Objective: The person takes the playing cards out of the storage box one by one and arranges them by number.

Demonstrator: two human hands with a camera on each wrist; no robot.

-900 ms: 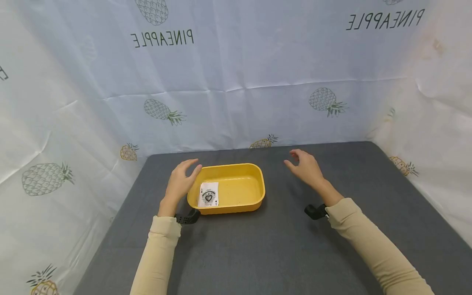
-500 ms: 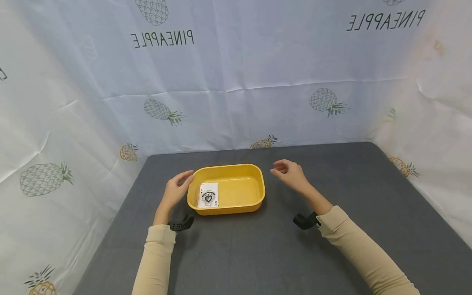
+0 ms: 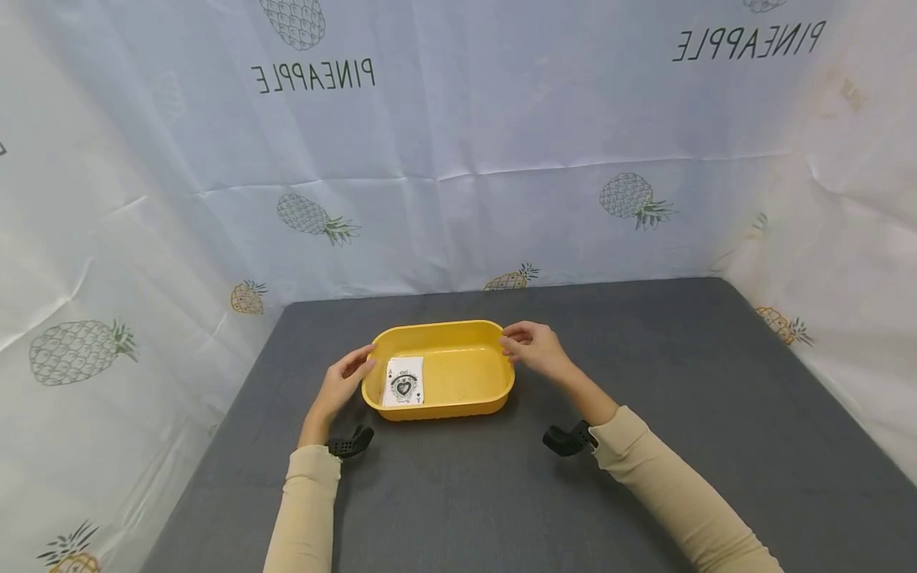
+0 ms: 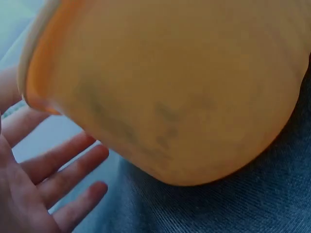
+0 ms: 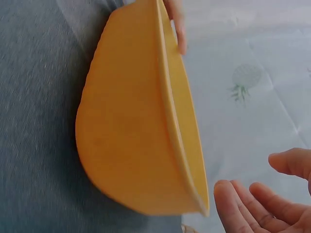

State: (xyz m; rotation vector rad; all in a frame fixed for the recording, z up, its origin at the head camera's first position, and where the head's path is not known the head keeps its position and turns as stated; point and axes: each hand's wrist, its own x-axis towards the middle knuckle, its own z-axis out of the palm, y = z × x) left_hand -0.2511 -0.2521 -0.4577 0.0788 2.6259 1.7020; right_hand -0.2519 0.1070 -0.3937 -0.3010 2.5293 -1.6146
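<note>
A yellow oblong tray [image 3: 438, 411] with raised walls sits on the dark grey table. Flat at its left end lies a playing card [image 3: 404, 383], an ace of spades face up; whether more lie under it cannot be told. My left hand [image 3: 335, 391] is at the tray's left end, thumb by the rim, and in the left wrist view its fingers [image 4: 68, 174] are spread and fairly straight beside the yellow wall [image 4: 194, 92]. My right hand [image 3: 539, 350] reaches the right end; the right wrist view shows its fingertips [image 5: 224, 191] just apart from the rim [image 5: 170, 107].
White cloth [image 3: 458, 143] printed with pineapples hangs behind and at both sides of the grey table [image 3: 458, 493]. Black wrist mounts [image 3: 566, 439] jut inward from under both forearms, low over the tabletop.
My right hand has moved left and nearer, from well off the tray to its right end. The left hand has come lower beside the left end. Tray and card stay put.
</note>
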